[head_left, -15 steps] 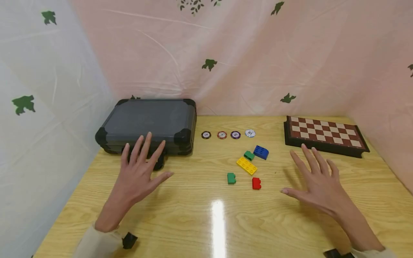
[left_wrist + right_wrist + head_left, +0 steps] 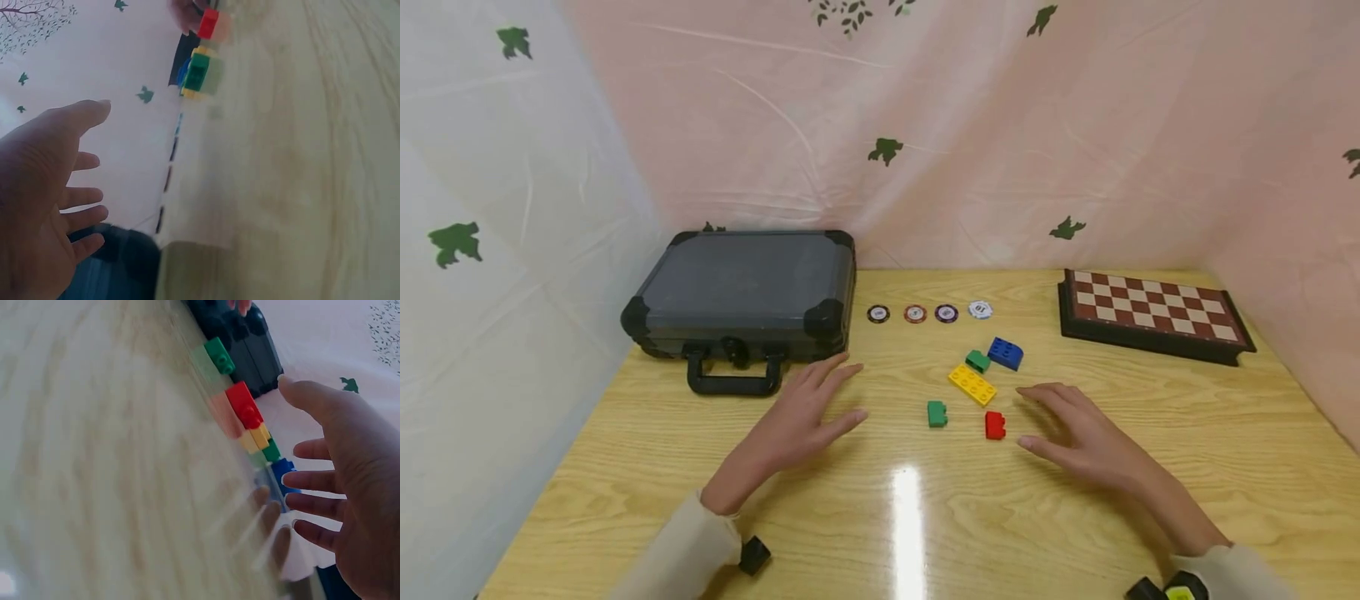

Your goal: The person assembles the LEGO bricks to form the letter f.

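Observation:
Both hands hover above the wooden table, fingers extended and holding nothing. My left hand (image 2: pixel 801 421) is just right of the black case handle (image 2: pixel 735 384), with its thumb toward the bricks. On the other side, my right hand (image 2: pixel 1090 437) is nearest the red brick (image 2: pixel 995 426), apart from it. Between the hands lie a green brick (image 2: pixel 937 414), a yellow brick (image 2: pixel 973 384), a second green brick (image 2: pixel 977 361) and a blue brick (image 2: pixel 1006 353). In the right wrist view the red brick (image 2: pixel 242 404) stands left of the spread fingers.
A dark grey case (image 2: pixel 745 279) with black corners lies closed at the back left. Several poker chips (image 2: pixel 915 313) form a row beside it. A checkered board box (image 2: pixel 1157 312) sits at the back right. Patterned cloth (image 2: pixel 760 125) hangs behind and along the sides.
Both hands have moved inward toward the bricks. The left has come away from in front of the case, uncovering its handle. The right has drawn away from the board box. The bricks have not moved.

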Tool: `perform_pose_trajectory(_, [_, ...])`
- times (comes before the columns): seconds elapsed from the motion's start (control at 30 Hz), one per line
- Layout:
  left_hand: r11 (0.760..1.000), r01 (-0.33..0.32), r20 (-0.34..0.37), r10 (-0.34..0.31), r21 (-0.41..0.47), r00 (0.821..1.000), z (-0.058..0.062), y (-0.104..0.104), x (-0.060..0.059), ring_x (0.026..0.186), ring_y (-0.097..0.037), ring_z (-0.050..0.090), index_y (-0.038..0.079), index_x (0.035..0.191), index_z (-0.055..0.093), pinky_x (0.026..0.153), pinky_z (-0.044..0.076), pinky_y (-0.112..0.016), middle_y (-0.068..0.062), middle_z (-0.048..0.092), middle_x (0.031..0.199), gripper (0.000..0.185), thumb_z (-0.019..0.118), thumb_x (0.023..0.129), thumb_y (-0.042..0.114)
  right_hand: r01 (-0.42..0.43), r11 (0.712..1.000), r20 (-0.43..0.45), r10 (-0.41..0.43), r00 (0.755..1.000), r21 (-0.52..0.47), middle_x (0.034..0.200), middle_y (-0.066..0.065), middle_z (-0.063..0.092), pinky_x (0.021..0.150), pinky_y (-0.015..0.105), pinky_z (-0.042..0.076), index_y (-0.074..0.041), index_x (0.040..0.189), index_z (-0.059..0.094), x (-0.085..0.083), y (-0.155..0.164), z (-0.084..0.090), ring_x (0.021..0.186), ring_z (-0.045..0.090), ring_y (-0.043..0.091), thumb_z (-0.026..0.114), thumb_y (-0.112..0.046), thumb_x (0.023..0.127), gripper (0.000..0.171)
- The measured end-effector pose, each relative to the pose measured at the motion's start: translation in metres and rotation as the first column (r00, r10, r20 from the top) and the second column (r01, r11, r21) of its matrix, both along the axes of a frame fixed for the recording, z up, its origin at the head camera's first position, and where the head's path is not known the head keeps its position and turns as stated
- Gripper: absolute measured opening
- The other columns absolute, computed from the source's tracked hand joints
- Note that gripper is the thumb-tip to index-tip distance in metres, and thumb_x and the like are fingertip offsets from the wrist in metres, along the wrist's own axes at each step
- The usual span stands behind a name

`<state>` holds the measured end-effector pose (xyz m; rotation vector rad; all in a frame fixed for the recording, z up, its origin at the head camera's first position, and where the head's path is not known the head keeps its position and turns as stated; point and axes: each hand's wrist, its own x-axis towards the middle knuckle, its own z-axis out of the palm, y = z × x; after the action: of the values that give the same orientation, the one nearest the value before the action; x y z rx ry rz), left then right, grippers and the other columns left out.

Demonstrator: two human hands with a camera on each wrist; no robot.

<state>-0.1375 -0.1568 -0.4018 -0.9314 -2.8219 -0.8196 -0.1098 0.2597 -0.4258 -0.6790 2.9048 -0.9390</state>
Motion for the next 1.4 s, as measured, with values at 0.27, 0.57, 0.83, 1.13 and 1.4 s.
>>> perform_pose_trajectory(0.27, [0.992, 0.054, 0.125, -0.068, 0.112, 0.990, -0.016, 0.024, -0.004, 0.141, -0.031, 0.043, 0.009, 0.149, 0.052, 0.111, 0.037, -0.055, -0.011, 0.048, 0.151, 0.054, 0.062, 0.105, 0.038, -0.047, 0.998, -0.089, 0.042, 0.995, -0.049, 0.133, 0.006, 0.059, 0.100, 0.060, 0.044, -0.012, 0.133, 0.066, -0.007, -0.015, -0.012, 0.124, 0.052, 0.029, 0.078, -0.031, 0.094, 0.045])
perform_pose_trajectory(0.57, [0.983, 0.107, 0.172, -0.132, 0.149, 0.976, -0.030, 0.047, -0.008, 0.136, -0.025, 0.046, 0.009, 0.143, 0.057, 0.111, 0.039, -0.048, -0.007, 0.053, 0.144, 0.047, 0.066, 0.103, 0.031, -0.082, 0.995, -0.143, 0.072, 0.987, -0.063, 0.128, 0.001, 0.060, 0.098, 0.058, 0.044, -0.016, 0.126, 0.070, -0.010, -0.022, -0.019, 0.119, 0.050, 0.024, 0.082, -0.024, 0.091, 0.038])
perform_pose_trajectory(0.83, [0.986, 0.131, 0.137, -0.144, 0.099, 0.980, -0.035, 0.063, -0.012, 0.129, -0.021, 0.050, 0.012, 0.142, 0.058, 0.108, 0.041, -0.044, -0.004, 0.057, 0.138, 0.045, 0.065, 0.103, 0.033, -0.090, 0.994, -0.192, 0.076, 0.978, -0.066, 0.124, -0.003, 0.060, 0.094, 0.048, 0.045, -0.020, 0.119, 0.072, -0.011, -0.023, -0.023, 0.114, 0.049, 0.017, 0.083, -0.020, 0.089, 0.032])
perform_pose_trajectory(1.13, [0.988, 0.108, 0.156, -0.124, 0.110, 0.980, -0.036, 0.081, -0.016, 0.120, -0.018, 0.052, 0.013, 0.138, 0.062, 0.104, 0.043, -0.041, -0.002, 0.060, 0.132, 0.045, 0.071, 0.099, 0.032, -0.080, 0.994, -0.196, 0.065, 0.979, -0.071, 0.123, -0.003, 0.061, 0.093, 0.048, 0.045, -0.020, 0.116, 0.073, -0.011, -0.024, -0.023, 0.113, 0.050, 0.017, 0.084, -0.020, 0.088, 0.030])
perform_pose_trajectory(1.4, [0.993, 0.095, 0.147, -0.104, 0.070, 0.984, -0.036, 0.092, -0.020, 0.120, -0.018, 0.053, 0.013, 0.136, 0.065, 0.105, 0.042, -0.040, -0.001, 0.062, 0.130, 0.045, 0.074, 0.097, 0.035, -0.088, 0.994, -0.214, 0.072, 0.974, -0.070, 0.124, -0.002, 0.061, 0.094, 0.047, 0.045, -0.019, 0.116, 0.073, -0.011, -0.024, -0.024, 0.114, 0.050, 0.017, 0.084, -0.019, 0.088, 0.030])
